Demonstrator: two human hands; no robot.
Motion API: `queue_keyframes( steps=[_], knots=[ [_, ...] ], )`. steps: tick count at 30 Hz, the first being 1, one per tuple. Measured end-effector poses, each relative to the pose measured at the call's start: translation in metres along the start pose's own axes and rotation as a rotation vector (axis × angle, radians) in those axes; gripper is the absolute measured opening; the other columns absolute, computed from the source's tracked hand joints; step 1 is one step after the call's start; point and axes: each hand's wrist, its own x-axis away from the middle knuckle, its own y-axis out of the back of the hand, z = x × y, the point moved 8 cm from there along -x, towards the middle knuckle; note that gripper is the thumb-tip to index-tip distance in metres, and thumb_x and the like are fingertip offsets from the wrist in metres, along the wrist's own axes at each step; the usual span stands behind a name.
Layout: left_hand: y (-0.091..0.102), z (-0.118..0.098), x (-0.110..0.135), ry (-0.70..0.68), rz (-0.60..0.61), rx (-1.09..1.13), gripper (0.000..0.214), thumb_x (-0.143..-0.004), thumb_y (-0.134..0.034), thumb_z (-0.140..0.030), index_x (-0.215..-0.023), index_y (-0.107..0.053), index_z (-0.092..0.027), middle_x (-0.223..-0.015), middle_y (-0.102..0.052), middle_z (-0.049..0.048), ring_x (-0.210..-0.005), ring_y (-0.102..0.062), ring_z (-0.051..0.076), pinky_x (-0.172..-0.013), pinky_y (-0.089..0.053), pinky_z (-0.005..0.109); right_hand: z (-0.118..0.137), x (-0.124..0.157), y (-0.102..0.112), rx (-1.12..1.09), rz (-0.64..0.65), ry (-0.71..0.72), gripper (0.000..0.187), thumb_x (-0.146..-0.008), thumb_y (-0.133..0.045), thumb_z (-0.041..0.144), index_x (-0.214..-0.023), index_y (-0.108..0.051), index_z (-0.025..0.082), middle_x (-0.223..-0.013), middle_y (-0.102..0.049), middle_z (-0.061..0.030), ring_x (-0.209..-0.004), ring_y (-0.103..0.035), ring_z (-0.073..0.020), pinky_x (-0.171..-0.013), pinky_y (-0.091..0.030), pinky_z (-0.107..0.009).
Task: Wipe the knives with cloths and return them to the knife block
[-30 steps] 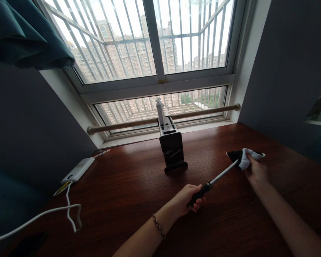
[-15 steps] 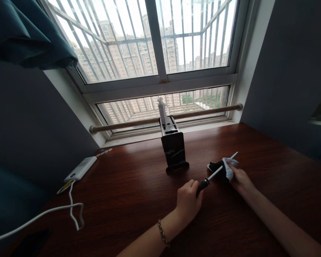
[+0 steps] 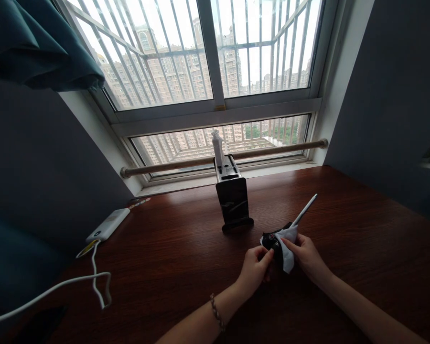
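Observation:
A slim pale rod [image 3: 305,210] points up and to the right; it looks like a honing steel. Its dark handle is mostly hidden by my left hand [image 3: 256,267], whose fingers are closed at that end and touch the dark cloth. My right hand [image 3: 308,255] pinches the white part of a black-and-white cloth [image 3: 288,246] wrapped around the rod's lower part. The cloth's black part [image 3: 270,239] bunches up between both hands, with a small reddish mark on it. Beyond the hands stands a black slotted knife block [image 3: 232,200].
A white, plastic-looking wrapped piece [image 3: 218,148] sticks up from the block. On the left of the brown table [image 3: 172,234] lie a white power strip or adapter [image 3: 109,224] and its white cable [image 3: 100,286]. A rail [image 3: 186,166] crosses before the window, and a blue curtain [image 3: 50,52] hangs left.
The cloth has moved left and down along the rod, from near the tip to the handle end. My hands have come together, and more of the rod now shows beyond the cloth.

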Motion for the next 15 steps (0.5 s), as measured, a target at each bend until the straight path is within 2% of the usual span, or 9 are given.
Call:
queue_keyframes(
  steps=[5,11,15],
  knots=[
    [-0.01,0.002,0.001,0.098,0.126,0.317,0.042,-0.073,-0.055,-0.053,-0.074,-0.05,-0.012,-0.05,-0.047,-0.0029,-0.03,-0.034,0.003,-0.03,-0.016,0.017,0.007,0.0,0.003,0.103,-0.007,0.056,0.035,-0.062,-0.074,0.035,-0.086,-0.065,0.012,-0.079,-0.067,-0.0075,-0.069,-0.06,-0.0202,-0.06,-0.048,-0.027],
    [-0.021,0.001,0.007,0.211,0.279,0.625,0.03,-0.076,-0.058,-0.041,-0.075,-0.049,-0.012,-0.053,-0.046,-0.0026,-0.032,-0.028,0.0,-0.032,-0.011,0.013,0.017,0.002,0.001,0.183,0.006,0.114,0.032,-0.066,-0.071,0.037,-0.086,-0.065,0.013,-0.08,-0.066,-0.0066,-0.071,-0.059,-0.0197,-0.063,-0.047,-0.027],
    [-0.029,0.005,0.013,0.43,0.439,0.848,0.031,-0.081,-0.052,-0.037,-0.075,-0.053,-0.007,-0.053,-0.038,-0.0042,-0.033,-0.022,-0.002,-0.031,-0.009,0.01,0.018,0.001,0.002,0.201,0.004,0.124,0.032,-0.066,-0.07,0.037,-0.086,-0.064,0.013,-0.077,-0.065,-0.0052,-0.071,-0.058,-0.0196,-0.064,-0.046,-0.027]
  ],
)
